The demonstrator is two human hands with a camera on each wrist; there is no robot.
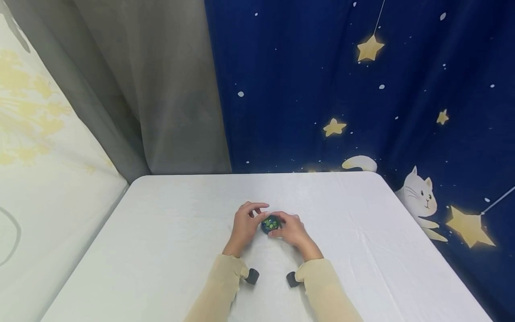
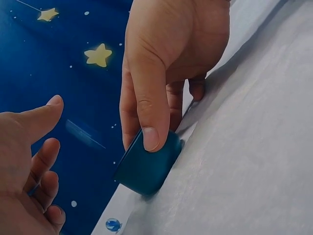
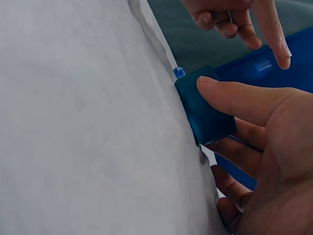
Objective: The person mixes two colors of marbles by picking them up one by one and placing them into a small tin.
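A round dark teal cup (image 1: pixel 265 230) stands on the white table, with several small green and blue balls showing inside its mouth. My right hand (image 1: pixel 293 230) grips the cup's side, thumb on the near wall and fingers round the far side. In the right wrist view, the thumb presses flat on the teal wall (image 3: pixel 200 115). My left hand (image 1: pixel 244 227) hovers at the cup's left with fingers spread, holding nothing. A pale blurred streak (image 2: pixel 85 133) hangs between the left hand and the cup. Close beside the cup, a small clear-blue ball (image 3: pixel 179 72) lies on the tabletop.
The white cloth-covered table (image 1: pixel 169 250) has rounded far corners. Behind it hang a grey curtain (image 1: pixel 177 89) and a dark blue curtain (image 1: pixel 289 80) with stars and a white cat. A pale curtain (image 1: pixel 44 192) borders the left side.
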